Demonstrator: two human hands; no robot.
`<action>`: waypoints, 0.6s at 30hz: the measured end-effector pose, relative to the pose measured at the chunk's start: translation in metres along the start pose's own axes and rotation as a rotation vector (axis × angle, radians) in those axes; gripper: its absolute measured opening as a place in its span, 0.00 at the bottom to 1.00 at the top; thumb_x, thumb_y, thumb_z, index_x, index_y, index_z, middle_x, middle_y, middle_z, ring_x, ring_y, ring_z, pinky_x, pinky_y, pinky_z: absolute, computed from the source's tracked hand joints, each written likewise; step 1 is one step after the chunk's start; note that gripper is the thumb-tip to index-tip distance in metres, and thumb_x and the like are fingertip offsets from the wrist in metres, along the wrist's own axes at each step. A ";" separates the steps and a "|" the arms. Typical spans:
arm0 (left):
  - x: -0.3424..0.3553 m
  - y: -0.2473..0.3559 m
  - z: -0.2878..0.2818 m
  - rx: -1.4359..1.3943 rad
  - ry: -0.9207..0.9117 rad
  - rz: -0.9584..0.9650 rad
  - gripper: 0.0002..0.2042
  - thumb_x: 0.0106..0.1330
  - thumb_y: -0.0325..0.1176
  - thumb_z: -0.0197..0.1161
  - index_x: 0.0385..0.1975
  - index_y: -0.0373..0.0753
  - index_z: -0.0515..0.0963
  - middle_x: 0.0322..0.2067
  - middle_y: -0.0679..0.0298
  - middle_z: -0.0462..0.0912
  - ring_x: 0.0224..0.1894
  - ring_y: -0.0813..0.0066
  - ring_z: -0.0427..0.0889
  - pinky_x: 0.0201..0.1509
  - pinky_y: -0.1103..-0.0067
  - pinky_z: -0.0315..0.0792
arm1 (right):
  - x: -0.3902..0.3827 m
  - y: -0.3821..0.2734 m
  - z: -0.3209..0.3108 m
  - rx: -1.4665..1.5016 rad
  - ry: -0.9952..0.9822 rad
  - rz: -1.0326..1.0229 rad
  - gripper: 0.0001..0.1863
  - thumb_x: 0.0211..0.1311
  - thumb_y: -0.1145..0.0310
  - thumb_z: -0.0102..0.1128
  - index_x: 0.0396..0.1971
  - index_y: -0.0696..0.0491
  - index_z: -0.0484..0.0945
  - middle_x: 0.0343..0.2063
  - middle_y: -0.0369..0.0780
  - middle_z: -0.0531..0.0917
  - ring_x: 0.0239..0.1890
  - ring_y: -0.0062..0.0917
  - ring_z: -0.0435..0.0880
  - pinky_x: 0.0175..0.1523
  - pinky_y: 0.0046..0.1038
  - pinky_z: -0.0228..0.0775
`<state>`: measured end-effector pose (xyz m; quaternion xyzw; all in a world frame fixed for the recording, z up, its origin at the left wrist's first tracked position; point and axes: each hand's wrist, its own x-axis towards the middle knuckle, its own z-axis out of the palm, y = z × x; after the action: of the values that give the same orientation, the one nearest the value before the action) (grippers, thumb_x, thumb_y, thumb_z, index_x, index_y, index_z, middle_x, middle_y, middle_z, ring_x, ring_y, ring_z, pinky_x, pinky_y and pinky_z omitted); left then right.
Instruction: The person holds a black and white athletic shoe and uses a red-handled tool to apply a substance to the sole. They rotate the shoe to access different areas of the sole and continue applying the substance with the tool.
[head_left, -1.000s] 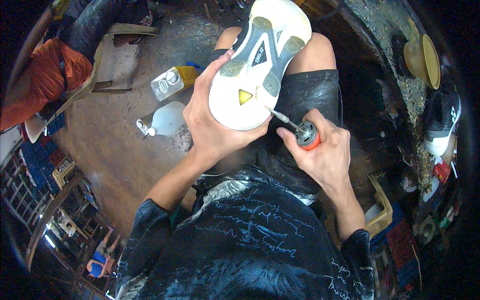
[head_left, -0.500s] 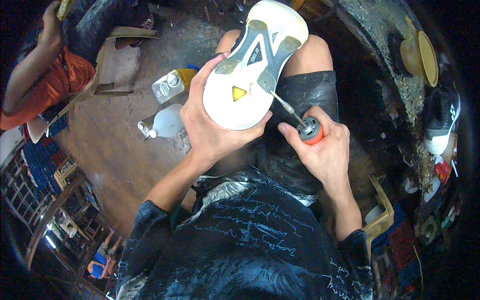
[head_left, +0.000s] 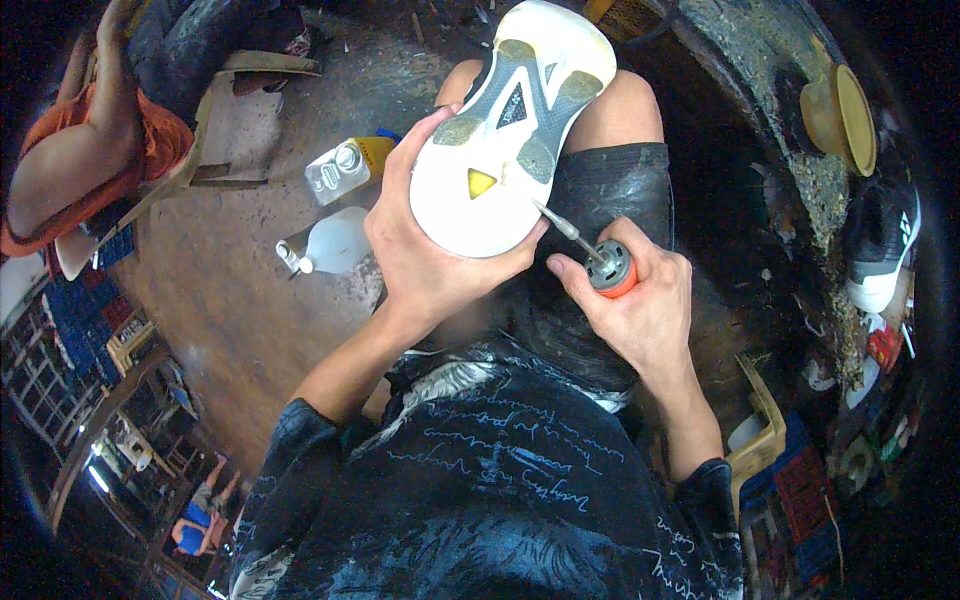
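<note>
My left hand (head_left: 425,275) is closed around the rounded end of a white shoe (head_left: 455,215), its thumb and fingers on opposite edges. The shoe's sole faces up, with grey patches at the middle and a small yellow triangle. In my right hand (head_left: 645,310) is an orange and grey die grinder (head_left: 610,268), gripped around its body. A thin metal shaft runs from the grinder to the sole's right edge, where its tip touches or nearly touches; I cannot tell which. My thumb lies along the grinder's near side.
On the floor to the left are a clear bottle with a yellow part (head_left: 345,172) and a whitish plastic bottle (head_left: 338,240). Another person in orange (head_left: 140,140) sits at the upper left. A yellow basin (head_left: 855,120) and a dark shoe (head_left: 885,250) are at the right.
The grinder's tip has slid along the sole's right edge toward me, and my right hand has shifted slightly left. The shoe has barely moved. The person in orange has moved an arm.
</note>
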<state>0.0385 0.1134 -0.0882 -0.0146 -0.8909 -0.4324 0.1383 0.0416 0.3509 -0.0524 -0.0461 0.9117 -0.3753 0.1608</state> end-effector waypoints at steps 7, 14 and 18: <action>0.000 0.002 0.001 -0.020 0.010 -0.005 0.56 0.43 0.44 0.94 0.75 0.31 0.73 0.65 0.49 0.87 0.62 0.58 0.92 0.67 0.67 0.86 | 0.001 0.003 -0.002 0.024 -0.013 0.002 0.25 0.60 0.53 0.90 0.30 0.56 0.82 0.18 0.42 0.82 0.21 0.33 0.87 0.32 0.35 0.79; -0.001 0.006 -0.002 -0.055 -0.024 -0.058 0.55 0.45 0.40 0.93 0.75 0.27 0.72 0.70 0.47 0.85 0.68 0.58 0.87 0.74 0.64 0.81 | 0.004 0.002 -0.003 0.026 -0.023 0.038 0.27 0.62 0.48 0.86 0.28 0.54 0.79 0.19 0.48 0.85 0.26 0.50 0.92 0.34 0.48 0.81; 0.000 0.004 0.001 -0.033 0.007 -0.008 0.56 0.44 0.43 0.94 0.76 0.29 0.72 0.66 0.47 0.86 0.65 0.58 0.90 0.70 0.66 0.84 | 0.002 0.001 -0.003 0.025 -0.027 0.026 0.26 0.61 0.52 0.88 0.29 0.56 0.81 0.19 0.44 0.83 0.23 0.38 0.88 0.33 0.40 0.79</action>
<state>0.0392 0.1170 -0.0859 -0.0116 -0.8831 -0.4479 0.1395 0.0385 0.3530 -0.0522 -0.0372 0.9053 -0.3837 0.1784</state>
